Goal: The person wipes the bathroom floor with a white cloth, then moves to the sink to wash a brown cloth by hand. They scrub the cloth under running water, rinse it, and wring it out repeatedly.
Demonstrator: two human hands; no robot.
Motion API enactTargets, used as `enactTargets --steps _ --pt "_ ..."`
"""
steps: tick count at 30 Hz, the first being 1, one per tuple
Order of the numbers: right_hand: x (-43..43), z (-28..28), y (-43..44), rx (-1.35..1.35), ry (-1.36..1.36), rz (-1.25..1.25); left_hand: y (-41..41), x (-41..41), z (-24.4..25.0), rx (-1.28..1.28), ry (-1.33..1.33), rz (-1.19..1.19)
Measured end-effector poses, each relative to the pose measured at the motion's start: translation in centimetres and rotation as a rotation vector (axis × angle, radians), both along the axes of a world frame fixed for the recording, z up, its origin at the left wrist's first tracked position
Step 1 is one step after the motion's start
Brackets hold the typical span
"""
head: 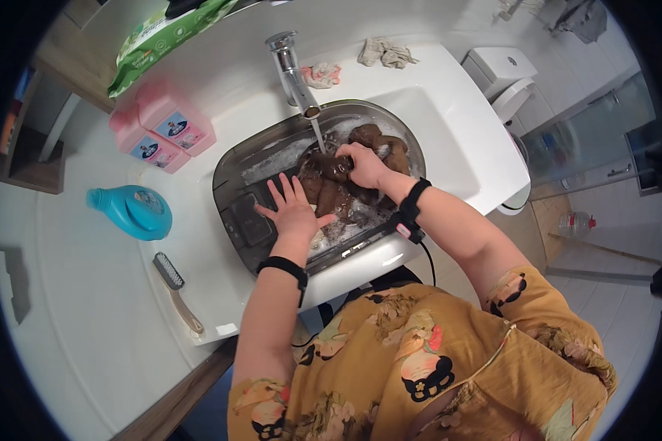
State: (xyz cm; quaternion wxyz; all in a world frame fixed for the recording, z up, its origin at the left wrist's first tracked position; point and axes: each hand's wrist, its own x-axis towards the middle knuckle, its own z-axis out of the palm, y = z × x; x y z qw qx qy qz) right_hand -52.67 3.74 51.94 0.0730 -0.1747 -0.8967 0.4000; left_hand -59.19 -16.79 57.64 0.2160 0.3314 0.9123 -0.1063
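A grey translucent plastic basin [237, 157] sits across the white washbasin [452, 138], with sudsy water in it. Wet brown cloth [331, 190] lies bunched in its right half. From the chrome faucet [298, 82] a stream of water runs down onto the cloth. My right hand [362, 165] grips a fold of the cloth beside the stream, fingers curled in. My left hand [295, 212] is spread flat, fingers apart, at the cloth's left edge over the basin; it holds nothing, and whether it touches the cloth or the basin floor is unclear.
Left of the basin are two pink bottles [163, 132], a blue detergent bottle [135, 212] and a scrub brush [176, 289]. Crumpled rags [386, 53] and a pink-and-white cloth [323, 74] lie behind the faucet. A green wipes pack [165, 41] is at upper left, a toilet [499, 71] at right.
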Motion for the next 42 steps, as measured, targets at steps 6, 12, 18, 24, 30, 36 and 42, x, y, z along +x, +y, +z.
enactTargets --steps 6,12,18,24,30,36,42 --pt "3.7 6.8 -1.4 -0.275 0.266 0.044 -0.2 -2.1 0.7 0.506 -0.302 0.171" --pt "3.7 16.0 -2.5 -0.262 0.531 0.259 1.0 -2.6 -0.3 1.351 -0.714 0.098" --pt "3.3 18.2 -3.1 -0.322 0.783 0.130 1.7 -0.8 6.0 1.628 -0.823 0.633" --pt "2.8 14.8 -4.1 -0.855 0.602 0.006 -0.5 -2.0 6.1 1.701 -0.792 0.690" --pt "1.7 6.9 -4.6 -0.652 0.276 -0.225 -3.2 -1.7 1.8 1.344 -0.179 0.195" --pt "3.8 5.5 -4.5 -0.281 0.235 0.131 -5.5 -1.5 3.4 0.616 0.028 -0.304" --pt "5.6 2.7 -9.2 0.179 -0.139 0.210 -3.3 2.1 3.5 0.468 -0.041 -0.170"
